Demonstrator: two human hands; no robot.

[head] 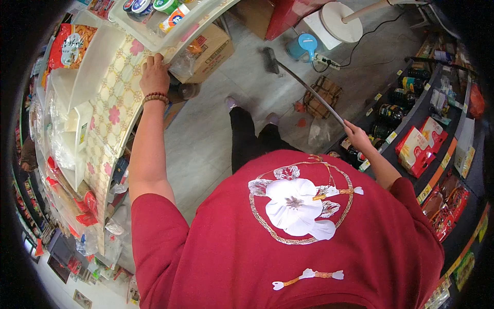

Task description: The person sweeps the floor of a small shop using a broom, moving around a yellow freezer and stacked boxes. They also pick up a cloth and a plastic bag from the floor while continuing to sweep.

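Observation:
My right hand (pixel 359 135) is closed around the grey handle of a broom (pixel 310 89). The handle slants away from me, down to a dark, blurred head (pixel 270 60) on the tiled floor. On the left, my left hand (pixel 155 77) rests at the edge of a counter with a flowered covering (pixel 114 98). Its fingertips lie close to the corner of a translucent plastic tub (pixel 154 43), with nothing seen in its grasp. Several lidded cups (pixel 166 5) stand in the tub.
A cardboard box (pixel 214 54) sits beneath the counter. Beyond the broom are a blue plastic pitcher (pixel 305 44), a power strip (pixel 326 61) with a cord, and a round stand base (pixel 341 21). A checked bundle (pixel 323 96) lies near shelves of bottles (pixel 391 112) at right.

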